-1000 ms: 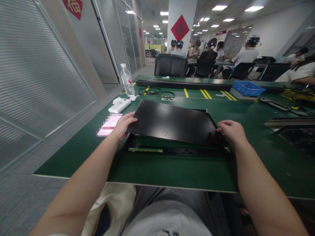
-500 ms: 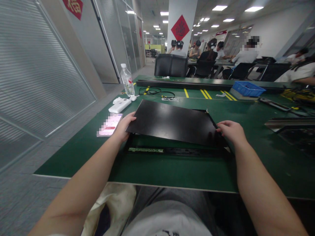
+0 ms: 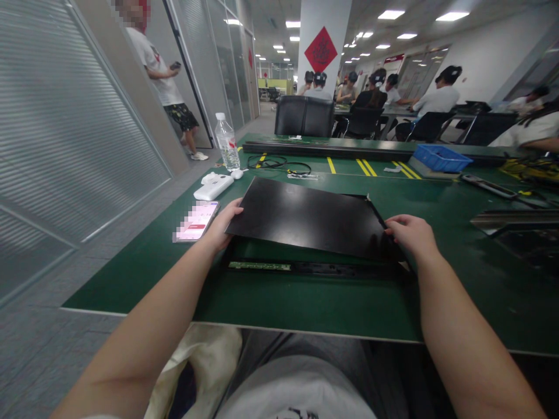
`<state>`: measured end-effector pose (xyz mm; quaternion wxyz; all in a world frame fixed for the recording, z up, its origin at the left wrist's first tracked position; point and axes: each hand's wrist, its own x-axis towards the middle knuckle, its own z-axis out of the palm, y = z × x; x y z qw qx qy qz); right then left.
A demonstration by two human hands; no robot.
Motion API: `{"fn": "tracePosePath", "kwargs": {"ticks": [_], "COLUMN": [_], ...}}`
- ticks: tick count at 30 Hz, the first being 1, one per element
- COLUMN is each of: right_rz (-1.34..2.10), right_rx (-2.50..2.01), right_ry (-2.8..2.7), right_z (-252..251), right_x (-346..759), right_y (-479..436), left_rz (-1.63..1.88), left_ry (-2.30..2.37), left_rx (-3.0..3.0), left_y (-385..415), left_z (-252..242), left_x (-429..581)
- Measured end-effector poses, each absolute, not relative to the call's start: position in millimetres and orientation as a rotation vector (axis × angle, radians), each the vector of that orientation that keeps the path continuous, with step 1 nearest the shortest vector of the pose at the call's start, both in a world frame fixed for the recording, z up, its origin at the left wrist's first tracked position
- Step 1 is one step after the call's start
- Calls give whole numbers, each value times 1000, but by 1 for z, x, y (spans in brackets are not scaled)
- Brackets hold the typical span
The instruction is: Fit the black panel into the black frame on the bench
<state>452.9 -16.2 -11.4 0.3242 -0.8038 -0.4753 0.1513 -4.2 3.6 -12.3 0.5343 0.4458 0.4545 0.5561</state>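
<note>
A thin black panel [image 3: 305, 218] lies tilted over a black frame [image 3: 314, 269] on the green table [image 3: 305, 302], its near edge raised. My left hand [image 3: 222, 224] grips the panel's near left corner, thumb on top. My right hand [image 3: 410, 234] holds the near right corner with fingers curled over its edge. A narrow green circuit strip [image 3: 259, 266] shows along the frame's near bar, below the lifted edge.
A phone [image 3: 196, 220] lies left of my left hand, with a white device [image 3: 213, 187] and a water bottle [image 3: 227, 142] behind it. Cables [image 3: 279, 163] and a blue bin [image 3: 441, 156] sit farther back. Seated people work at far tables; one person stands by the left wall.
My hands and the panel have hardly moved. A standing person has come into view by the glass wall at the upper left.
</note>
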Motion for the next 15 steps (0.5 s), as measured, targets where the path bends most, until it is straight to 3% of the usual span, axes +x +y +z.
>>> {"fn": "tracePosePath", "kwargs": {"ticks": [15], "right_rz": [316], "right_rx": [-2160], "right_ry": [-1334], "right_z": [-11], "right_x": [452], "right_y": [-15], "left_rz": [1298], "left_ry": [1103], "left_rx": [1077], "left_y": [4], "left_z": [-12], "left_x": [-4]}}
